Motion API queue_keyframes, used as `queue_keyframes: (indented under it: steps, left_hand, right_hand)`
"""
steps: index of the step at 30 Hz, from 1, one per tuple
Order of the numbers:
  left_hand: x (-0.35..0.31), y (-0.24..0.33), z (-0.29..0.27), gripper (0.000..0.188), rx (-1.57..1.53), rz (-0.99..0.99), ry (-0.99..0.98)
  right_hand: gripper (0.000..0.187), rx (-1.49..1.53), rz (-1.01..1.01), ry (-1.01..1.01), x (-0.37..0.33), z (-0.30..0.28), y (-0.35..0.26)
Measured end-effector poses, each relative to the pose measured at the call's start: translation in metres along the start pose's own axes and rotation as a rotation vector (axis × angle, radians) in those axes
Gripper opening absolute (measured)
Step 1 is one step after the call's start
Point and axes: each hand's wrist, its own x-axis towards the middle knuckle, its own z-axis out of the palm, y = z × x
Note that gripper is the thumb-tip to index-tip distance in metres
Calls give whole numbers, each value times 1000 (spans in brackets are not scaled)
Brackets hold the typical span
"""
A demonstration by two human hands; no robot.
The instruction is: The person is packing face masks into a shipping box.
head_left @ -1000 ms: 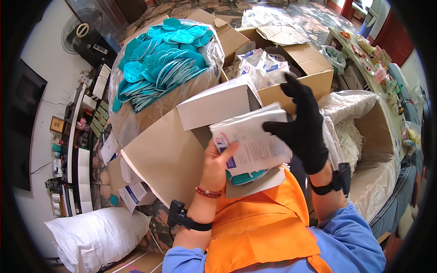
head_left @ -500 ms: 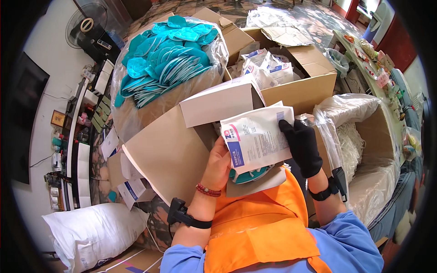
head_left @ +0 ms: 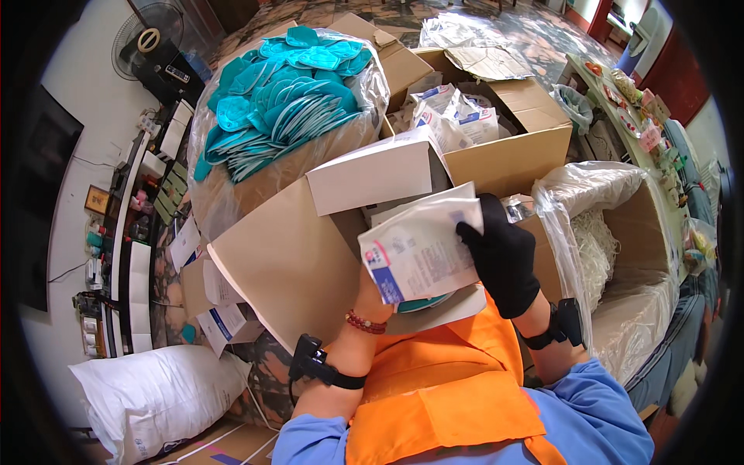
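My right hand (head_left: pixel 504 260), in a black glove, grips the right edge of a few flat white paper packets (head_left: pixel 425 249) with blue and pink print. The packets are tilted over an open cardboard box (head_left: pixel 283 256) in front of me. My left hand (head_left: pixel 373 298) is bare, with a red bead bracelet at the wrist; it sits behind the lower left corner of the packets, its fingers hidden. Just below the packets a bit of teal face mask (head_left: pixel 422 304) shows inside the box.
A plastic-lined box heaped with teal face masks (head_left: pixel 287 97) stands far left. Beside it, a cardboard box (head_left: pixel 504 159) holds more white packets. At right, a plastic-lined box (head_left: pixel 659 267) contains white stringy material. A stuffed white sack (head_left: pixel 163 395) lies low on the left.
The packets have moved slightly left and down and tilted. My left hand has slid from their left edge to behind them, while my right hand keeps its grip and shifts left.
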Motion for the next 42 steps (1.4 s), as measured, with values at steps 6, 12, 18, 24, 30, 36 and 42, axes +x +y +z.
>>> queue_keyframes:
  steps: [6, 12, 18, 24, 30, 36, 42]
  left_hand:
    - [6, 4, 16, 33, 9, 219, 185]
    - [10, 25, -8, 50, 809, 352, 522]
    - [11, 30, 3, 52, 1361, 185, 344]
    - [36, 7, 2, 32, 1988, 561, 211]
    - [90, 21, -36, 24, 2156, 474, 329]
    - [114, 36, -67, 32, 2239, 975, 288]
    - [114, 41, -71, 33, 2212, 701, 147]
  right_hand:
    - [12, 91, -127, 23, 5, -12, 3]
    - [21, -334, -117, 260, 9, -52, 82]
    - [33, 734, 558, 316, 89, -54, 111]
    - [30, 871, 706, 207, 156, 32, 183]
    - [31, 1526, 753, 236, 200, 94, 179]
    - [35, 1061, 847, -144, 168, 107, 177]
    - [41, 694, 201, -61, 105, 81, 119]
